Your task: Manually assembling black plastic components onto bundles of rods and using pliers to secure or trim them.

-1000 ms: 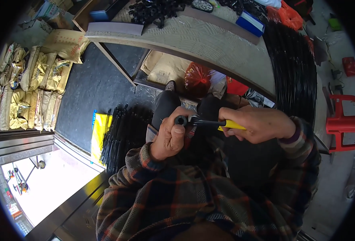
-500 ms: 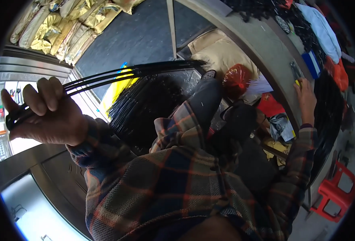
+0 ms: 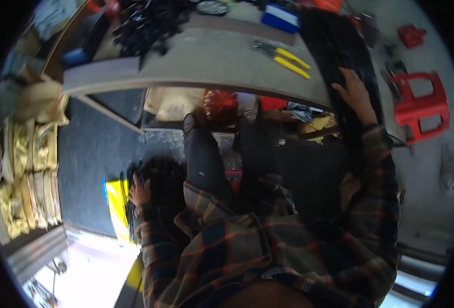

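The left hand (image 3: 139, 192) grips a bundle of thin black strips (image 3: 157, 187) beside the yellow sheet (image 3: 116, 205). The right hand (image 3: 355, 92) lies flat, fingers loose, on 1 long black strip stack (image 3: 340, 46) at the grey workbench's (image 3: 211, 66) right edge; 1 pair of yellow-handled pliers (image 3: 283, 54) lies near.

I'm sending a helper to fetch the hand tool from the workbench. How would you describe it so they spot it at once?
Start at the long grey workbench that runs across the top of the view. Toward its right end, just left of the bundle of long black strips under the person's right hand, lie the pliers. Their bright yellow handles set them apart from the black parts around them.
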Available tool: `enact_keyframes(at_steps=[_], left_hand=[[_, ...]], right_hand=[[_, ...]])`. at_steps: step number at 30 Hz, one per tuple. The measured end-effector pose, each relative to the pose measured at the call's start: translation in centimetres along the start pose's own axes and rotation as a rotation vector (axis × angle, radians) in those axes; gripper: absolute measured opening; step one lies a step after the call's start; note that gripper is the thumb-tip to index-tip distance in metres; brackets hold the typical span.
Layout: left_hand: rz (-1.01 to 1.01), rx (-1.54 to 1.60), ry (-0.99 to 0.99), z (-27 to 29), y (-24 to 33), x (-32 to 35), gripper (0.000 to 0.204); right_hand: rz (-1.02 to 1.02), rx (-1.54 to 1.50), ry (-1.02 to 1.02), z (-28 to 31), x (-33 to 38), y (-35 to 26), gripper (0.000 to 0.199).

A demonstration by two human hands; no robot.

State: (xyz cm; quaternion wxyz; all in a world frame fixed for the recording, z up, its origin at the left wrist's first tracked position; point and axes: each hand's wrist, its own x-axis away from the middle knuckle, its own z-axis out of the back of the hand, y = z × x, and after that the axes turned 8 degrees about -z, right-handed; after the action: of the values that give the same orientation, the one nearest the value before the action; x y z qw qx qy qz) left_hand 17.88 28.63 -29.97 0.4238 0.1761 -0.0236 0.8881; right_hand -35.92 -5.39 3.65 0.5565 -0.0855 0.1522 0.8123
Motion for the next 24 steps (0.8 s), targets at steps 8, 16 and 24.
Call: enact_keyframes(at_steps=[8,16,24], left_hand=[[-0.209,-0.072,0.293,6.2,6.8,-0.6,0.053],[-0.529,0.038,0.510,12.9,15.1,4.1,0.042],[-1.100,0.174,0.458,17.2,26.3,11.8,0.039]], right_hand=[[-0.375,0.306,-0.100,-1.8,-4.5,-1.2,0.048],[-0.420,0.112,-0.207,-2.8,-7.3,-2.6,0.022],[-0.485,-0.178,-0.325,-2.1,-7.8,-1.3,0.036]])
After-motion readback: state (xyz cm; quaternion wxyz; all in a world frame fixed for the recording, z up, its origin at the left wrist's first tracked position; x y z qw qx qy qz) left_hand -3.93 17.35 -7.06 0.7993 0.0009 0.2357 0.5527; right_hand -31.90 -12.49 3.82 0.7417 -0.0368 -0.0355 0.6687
